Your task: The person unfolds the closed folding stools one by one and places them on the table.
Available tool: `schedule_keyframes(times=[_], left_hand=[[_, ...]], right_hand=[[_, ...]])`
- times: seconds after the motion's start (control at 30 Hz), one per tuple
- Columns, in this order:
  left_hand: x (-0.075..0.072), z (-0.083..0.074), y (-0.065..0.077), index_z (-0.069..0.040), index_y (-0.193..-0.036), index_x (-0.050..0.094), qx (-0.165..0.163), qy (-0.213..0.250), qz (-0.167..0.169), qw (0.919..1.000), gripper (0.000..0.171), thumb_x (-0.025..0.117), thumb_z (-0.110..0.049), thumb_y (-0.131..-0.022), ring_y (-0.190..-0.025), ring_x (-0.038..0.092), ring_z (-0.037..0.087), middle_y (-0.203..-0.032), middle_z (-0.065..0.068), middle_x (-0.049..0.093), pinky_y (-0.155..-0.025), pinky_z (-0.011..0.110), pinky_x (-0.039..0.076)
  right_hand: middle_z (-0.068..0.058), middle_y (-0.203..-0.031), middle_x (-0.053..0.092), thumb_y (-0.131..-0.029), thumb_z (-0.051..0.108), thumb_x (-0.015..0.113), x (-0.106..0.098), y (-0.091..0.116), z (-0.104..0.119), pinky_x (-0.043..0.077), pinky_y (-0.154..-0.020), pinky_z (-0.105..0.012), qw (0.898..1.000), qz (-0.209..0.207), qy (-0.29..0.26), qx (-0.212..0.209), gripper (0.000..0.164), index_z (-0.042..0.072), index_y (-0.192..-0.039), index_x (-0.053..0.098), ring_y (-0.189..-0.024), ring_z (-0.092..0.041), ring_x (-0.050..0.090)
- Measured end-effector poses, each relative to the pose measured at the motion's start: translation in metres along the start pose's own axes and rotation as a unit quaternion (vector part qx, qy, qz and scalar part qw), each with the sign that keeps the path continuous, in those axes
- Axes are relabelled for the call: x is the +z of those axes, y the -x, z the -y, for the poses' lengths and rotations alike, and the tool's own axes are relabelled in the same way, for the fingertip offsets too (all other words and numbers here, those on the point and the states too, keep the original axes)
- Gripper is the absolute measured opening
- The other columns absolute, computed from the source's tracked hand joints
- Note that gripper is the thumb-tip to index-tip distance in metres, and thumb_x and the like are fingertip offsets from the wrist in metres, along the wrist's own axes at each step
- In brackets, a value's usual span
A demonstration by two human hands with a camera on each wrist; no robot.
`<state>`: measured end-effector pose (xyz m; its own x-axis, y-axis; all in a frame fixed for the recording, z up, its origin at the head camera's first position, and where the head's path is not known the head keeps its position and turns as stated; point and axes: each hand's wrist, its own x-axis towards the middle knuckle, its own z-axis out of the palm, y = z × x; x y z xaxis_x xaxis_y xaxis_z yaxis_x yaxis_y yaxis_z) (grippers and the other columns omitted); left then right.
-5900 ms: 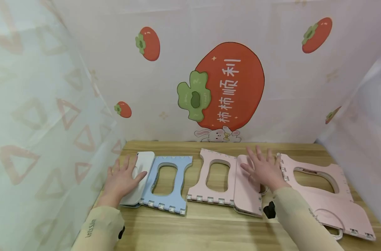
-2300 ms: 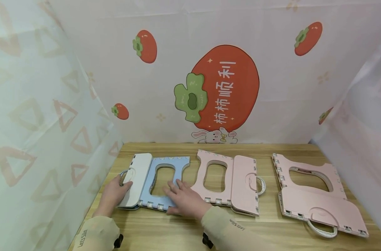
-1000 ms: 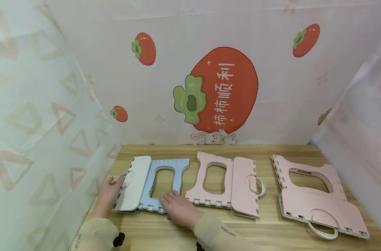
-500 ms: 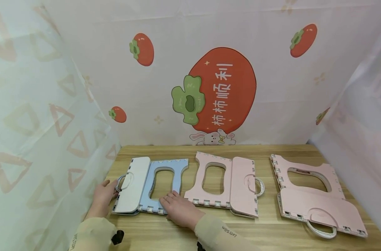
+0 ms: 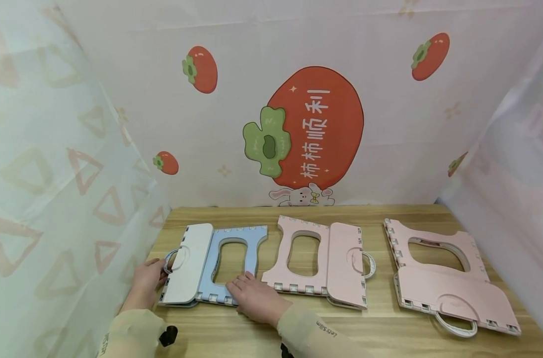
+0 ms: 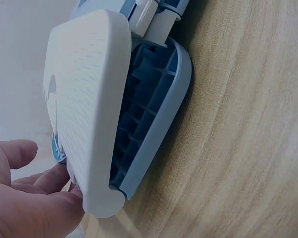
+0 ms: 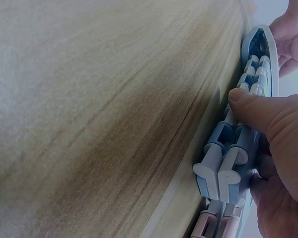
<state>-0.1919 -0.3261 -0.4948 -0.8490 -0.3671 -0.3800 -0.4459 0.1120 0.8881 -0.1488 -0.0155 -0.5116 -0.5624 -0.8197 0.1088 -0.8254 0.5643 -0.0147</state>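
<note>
A folded step stool (image 5: 192,268), white on top with blue legs, lies flat on the table's left side, its carry handle (image 5: 169,261) sticking out leftward. My left hand (image 5: 145,282) is at its left edge by that handle; in the left wrist view the fingertips touch the edge of the white panel (image 6: 84,94), and the thumb stands apart. A gap shows between white panel and blue underside. My right hand (image 5: 258,299) pinches the front edge of the blue leg frame, thumb (image 7: 253,109) against the hinged edge and fingers over the upper face.
Beside it lies a pink folded stool (image 5: 345,266), handle to the right. Another pink folded stool (image 5: 459,296) lies at the far right, handle toward me. Printed cloth walls (image 5: 222,124) enclose the wooden table (image 5: 217,330) at the back and both sides.
Earlier, my hands lay on the blue stool and the middle pink stool. The right hand has since moved left onto the blue leg frame; the left has slid off the white panel to its edge.
</note>
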Motion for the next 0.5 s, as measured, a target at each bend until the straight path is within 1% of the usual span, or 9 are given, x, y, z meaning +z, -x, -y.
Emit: schedule_keyframes(times=[0.1, 0.37, 0.5], left_hand=[[-0.0009, -0.0001, -0.0012, 0.009, -0.160, 0.011, 0.001, 0.018, 0.009, 0.9998, 0.068, 0.044, -0.023, -0.108, -0.088, 0.057, 0.009, -0.117, 0.013, 0.058, -0.073, 0.021, 0.054], [-0.0035, -0.0026, 0.0021, 0.014, -0.157, 0.014, 0.001, 0.053, 0.032, 0.9981, 0.064, 0.041, -0.016, -0.107, -0.083, 0.058, 0.006, -0.101, 0.003, 0.062, -0.073, 0.020, 0.053], [-0.0044, -0.0045, 0.0032, 0.015, -0.153, 0.025, -0.004, 0.057, 0.055, 0.9969, 0.057, 0.040, -0.017, -0.108, -0.082, 0.057, 0.009, -0.091, -0.001, 0.062, -0.074, 0.022, 0.053]], right_hand=[[-0.004, -0.140, 0.062, -0.096, 0.029, 0.074, 0.0004, -0.0004, -0.0005, 0.039, -0.119, -0.037, 1.000, -0.001, -0.002, -0.001, 0.059, 0.009, -0.146, 0.050, -0.135, -0.019, 0.054], [-0.003, -0.139, 0.062, -0.095, 0.029, 0.075, 0.0007, -0.0007, -0.0004, 0.039, -0.118, -0.037, 1.000, -0.001, -0.005, -0.005, 0.058, 0.009, -0.145, 0.051, -0.134, -0.019, 0.054], [-0.004, -0.139, 0.062, -0.096, 0.029, 0.074, 0.0006, -0.0006, -0.0006, 0.039, -0.119, -0.037, 1.000, 0.001, -0.006, -0.002, 0.059, 0.009, -0.145, 0.050, -0.134, -0.019, 0.054]])
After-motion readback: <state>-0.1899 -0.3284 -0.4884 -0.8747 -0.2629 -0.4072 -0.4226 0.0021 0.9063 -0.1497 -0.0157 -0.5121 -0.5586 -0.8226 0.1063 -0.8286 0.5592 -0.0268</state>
